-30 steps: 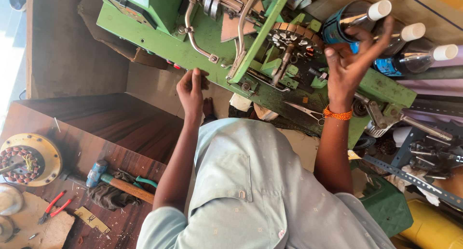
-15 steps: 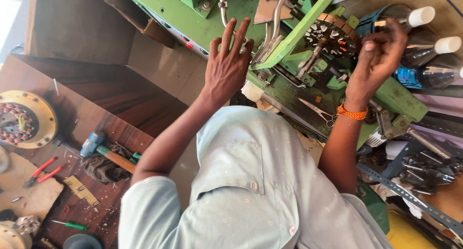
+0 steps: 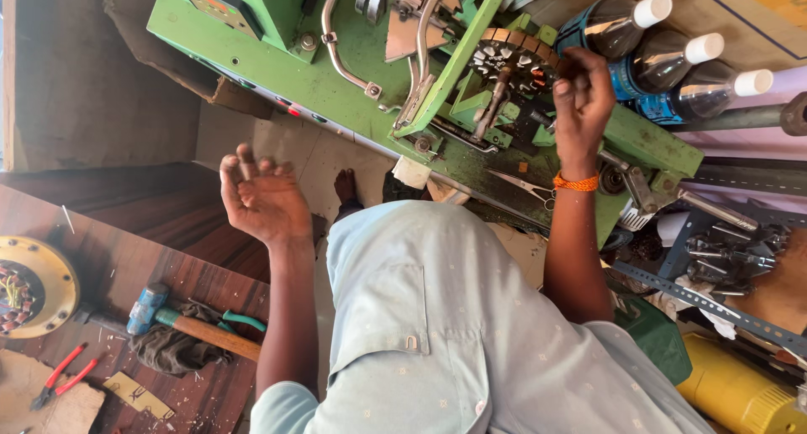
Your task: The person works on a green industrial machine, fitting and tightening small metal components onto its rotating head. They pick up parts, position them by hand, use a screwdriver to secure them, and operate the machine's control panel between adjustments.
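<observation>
At the far left of the wooden bench [image 3: 168, 257] lies a round yellow motor housing [image 3: 34, 287] with copper windings inside, and below it red-handled pliers [image 3: 59, 375]. Next along, a hammer [image 3: 189, 325] with a blue head and wooden handle rests across a dark rag [image 3: 168, 350], its long axis running left to right and a little downward.

Above the hammer, the left hand [image 3: 265, 199] hangs in the air with the palm turned up and the fingers [image 3: 239, 161] loosely spread and curled, grasping nothing. It is well apart from the machine and from the bench tools, with the forearm rising from the light blue shirt [image 3: 454, 333].

Across the middle stands the green winding machine [image 3: 336, 73], its frame slanting from upper left to lower right. Scissors [image 3: 521, 184] lie on its lower edge.

Further right, the ring-shaped stator [image 3: 513, 60], with copper coils in its slots, sits on the machine. The right hand [image 3: 580, 98] is the nearer one by far: it is raised just beside the ring's right edge, the ring lying to the left of its fingertips. Those fingers are bent together as if pinching something small; whether they hold a wire I cannot tell. An orange band [image 3: 576, 182] circles the wrist, and the forearm runs nearly straight up from the elbow.

Rightmost, three dark bottles [image 3: 664, 56] with white caps lie side by side.
</observation>
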